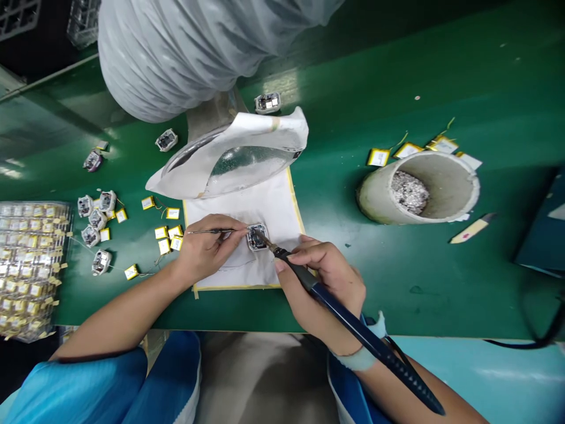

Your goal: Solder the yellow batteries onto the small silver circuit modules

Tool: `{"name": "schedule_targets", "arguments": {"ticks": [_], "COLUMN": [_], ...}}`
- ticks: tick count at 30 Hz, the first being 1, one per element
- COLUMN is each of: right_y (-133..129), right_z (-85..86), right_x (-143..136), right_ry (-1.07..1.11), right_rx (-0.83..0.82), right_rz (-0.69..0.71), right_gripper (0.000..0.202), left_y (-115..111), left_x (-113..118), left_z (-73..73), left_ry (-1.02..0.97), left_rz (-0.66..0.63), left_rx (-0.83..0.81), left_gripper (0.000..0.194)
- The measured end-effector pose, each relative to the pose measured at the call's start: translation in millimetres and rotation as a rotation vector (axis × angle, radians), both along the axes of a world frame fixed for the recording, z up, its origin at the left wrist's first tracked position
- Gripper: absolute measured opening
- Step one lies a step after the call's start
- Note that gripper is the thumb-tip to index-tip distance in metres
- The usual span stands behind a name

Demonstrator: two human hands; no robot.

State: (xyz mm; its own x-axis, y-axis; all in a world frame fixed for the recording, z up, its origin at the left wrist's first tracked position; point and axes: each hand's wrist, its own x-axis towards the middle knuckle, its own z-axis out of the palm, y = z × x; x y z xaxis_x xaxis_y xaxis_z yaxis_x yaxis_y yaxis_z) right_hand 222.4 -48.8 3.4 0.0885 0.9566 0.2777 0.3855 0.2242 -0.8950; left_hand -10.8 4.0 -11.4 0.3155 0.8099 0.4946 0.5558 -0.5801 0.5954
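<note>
A small device with an exposed circuit board point(257, 237) lies on a white sheet point(273, 203) edged with yellow tape. My left hand point(212, 244) is closed on thin metal tweezers point(207, 231), its fingertips at the device's left edge. From the right, my right hand point(329, 288) grips a dark blue soldering iron point(353, 327) like a pen. The iron's tip reaches into the device. Fingers and tools hide part of the board.
A white fume hood point(229, 159) and a ribbed duct point(189, 53) hang above the sheet. Several small batteries point(164, 246) and open devices point(101, 262) lie left, beside a battery tray point(29, 271). Right are a pot point(375, 197) of metal shavings and a small knife point(472, 229).
</note>
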Motion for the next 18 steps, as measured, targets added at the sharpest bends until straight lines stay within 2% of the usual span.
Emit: {"name": "schedule_targets", "arguments": {"ticks": [7, 10, 12, 18], "right_y": [-0.5, -0.2, -0.2, -0.6], "right_z": [0.3, 0.0, -0.3, -1.0], "right_x": [1.0, 1.4, 1.7, 1.3], "right_ry": [0.076, 0.077, 0.087, 0.102], "right_rx": [-0.004, -0.014, -0.022, -0.019], "right_rz": [-0.044, -0.048, -0.045, -0.033], "right_gripper": [0.018, 0.018, 0.017, 0.019], "left_y": [-3.4, -5.6, -6.1, -2.3], "left_x": [-3.7, -5.2, -5.6, -3.6], "left_z": [-3.4, -5.1, -4.9, -1.1], "left_ry": [-0.044, -0.177, -0.231, -0.224], "left_rz": [0.034, 0.066, 0.042, -0.061], "left_rx": [-0.046, -0.03, -0.017, -0.03], "left_gripper": [0.002, 0.008, 0.014, 0.029]}}
